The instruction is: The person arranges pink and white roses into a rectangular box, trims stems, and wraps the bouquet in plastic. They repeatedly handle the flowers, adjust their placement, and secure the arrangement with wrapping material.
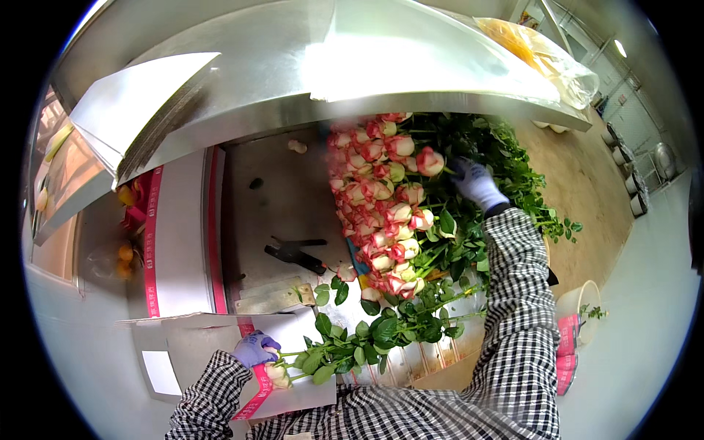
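Observation:
My left hand, in a purple glove, is closed around the head end of a rose at the lower left. Pale pink-edged rose heads lie beside it on white board with a pink band, their leafy stems pointing right. My right hand, gloved too, reaches to the stem just below a pink and cream rose; its fingertips are partly hidden among leaves. Beneath and around that rose lies a large pile of pink-edged roses, heads to the left and green foliage to the right.
Black-handled cutters lie on the dark worktop, above a metal plate. A metal shelf crosses the top, bearing white sheets and a plastic bag. White boards with pink edges stand left; a bucket stands at right.

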Tool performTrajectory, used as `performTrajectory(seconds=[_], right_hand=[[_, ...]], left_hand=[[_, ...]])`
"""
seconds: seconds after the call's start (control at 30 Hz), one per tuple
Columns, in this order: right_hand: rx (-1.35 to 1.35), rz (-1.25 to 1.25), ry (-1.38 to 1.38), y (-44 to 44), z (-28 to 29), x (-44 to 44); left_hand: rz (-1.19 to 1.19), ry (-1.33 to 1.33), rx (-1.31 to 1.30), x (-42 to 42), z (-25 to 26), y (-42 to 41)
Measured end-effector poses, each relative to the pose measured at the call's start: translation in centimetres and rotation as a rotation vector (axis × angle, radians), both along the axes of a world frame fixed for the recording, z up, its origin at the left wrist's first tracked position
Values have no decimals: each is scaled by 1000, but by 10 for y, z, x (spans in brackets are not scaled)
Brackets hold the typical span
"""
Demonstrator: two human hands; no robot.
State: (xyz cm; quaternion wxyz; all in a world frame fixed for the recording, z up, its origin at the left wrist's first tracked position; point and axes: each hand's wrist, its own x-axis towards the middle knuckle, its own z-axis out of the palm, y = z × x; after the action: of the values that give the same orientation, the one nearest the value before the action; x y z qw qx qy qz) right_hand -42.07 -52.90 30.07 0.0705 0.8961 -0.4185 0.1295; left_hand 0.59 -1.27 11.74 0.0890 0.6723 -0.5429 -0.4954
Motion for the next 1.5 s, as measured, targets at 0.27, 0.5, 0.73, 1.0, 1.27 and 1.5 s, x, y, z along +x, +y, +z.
performTrajectory(seconds=[0.27,0.5,0.73,1.0,1.27,1.5], right_hand=[[143,115,-203,84,65,-18],[-341,197,-102,164,132,-26],[-193,-21,110,188,136,6],[951,725,-111,402,84,152],[719,424,-202,397,-178,201],[769,409,-207,410,-172,202]], left_hand=[[32,12,-31,-2,8,11],[37,54,-28,4,-5,14],[70,189,-129,-6,-3,4],[127,194,-184,3,-21,19],[441,67,-608,-25,-41,43],[484,23,-665,-33,-28,51]])
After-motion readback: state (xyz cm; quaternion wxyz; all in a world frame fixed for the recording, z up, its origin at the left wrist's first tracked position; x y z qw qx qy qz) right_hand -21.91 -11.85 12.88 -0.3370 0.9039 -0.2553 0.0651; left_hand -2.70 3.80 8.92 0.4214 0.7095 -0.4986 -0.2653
